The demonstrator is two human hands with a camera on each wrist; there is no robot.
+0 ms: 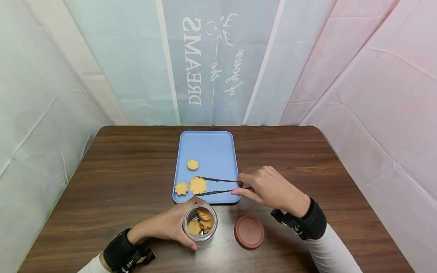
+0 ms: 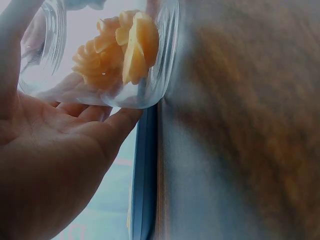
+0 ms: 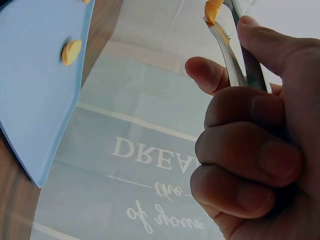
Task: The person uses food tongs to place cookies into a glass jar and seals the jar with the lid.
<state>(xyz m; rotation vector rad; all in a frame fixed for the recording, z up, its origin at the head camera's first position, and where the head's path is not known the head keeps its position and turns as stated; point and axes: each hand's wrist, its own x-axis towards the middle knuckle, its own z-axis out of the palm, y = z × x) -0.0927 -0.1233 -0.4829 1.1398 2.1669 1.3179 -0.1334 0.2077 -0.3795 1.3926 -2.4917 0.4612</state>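
My left hand (image 1: 174, 223) grips a clear glass jar (image 1: 216, 227) round its side, the open mouth facing up. Inside lie several flower-shaped cookies (image 2: 140, 47). In my right hand (image 1: 273, 189) is a pair of metal tongs (image 1: 218, 192), the fingers curled round its handle end. Between the tong tips sits a scalloped cookie (image 1: 198, 185), over the near part of the blue tray (image 1: 215, 148); the right wrist view shows this held cookie (image 3: 213, 11) at the serrated tips. Two other cookies lie on the tray, a round cookie (image 1: 192, 164) and a scalloped cookie (image 1: 181, 188).
A reddish-brown round lid (image 1: 249, 232) lies on the dark wooden table (image 1: 136, 163), right of the jar. The tray stands just beyond the jar. Behind the table hangs a printed curtain (image 1: 218, 68), with pale cloth (image 1: 375, 94) at the sides.
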